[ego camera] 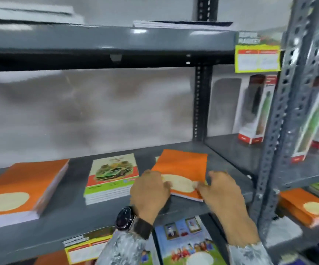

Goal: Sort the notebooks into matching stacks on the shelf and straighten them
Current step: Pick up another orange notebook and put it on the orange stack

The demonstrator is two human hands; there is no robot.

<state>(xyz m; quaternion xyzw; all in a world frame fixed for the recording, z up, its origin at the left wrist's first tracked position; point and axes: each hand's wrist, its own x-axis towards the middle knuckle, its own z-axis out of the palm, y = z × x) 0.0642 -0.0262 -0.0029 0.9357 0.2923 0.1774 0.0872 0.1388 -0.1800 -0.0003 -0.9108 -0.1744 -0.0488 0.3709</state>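
Grey metal shelving (78, 213) fills the blurred view, with a pale wall behind. At its near right edge, the left hand (150, 190) and right hand (224, 190) flank the near end of a small orange notebook stack (183, 169); fingertips touch its cover and corners, though whether either hand actually grips it cannot be told. A wristwatch (125, 218) sits on the left wrist. Just left lies a green car-cover stack (112, 178), and farther left a thick orange stack (20, 188). Boxed goods (254, 109) stand far right.
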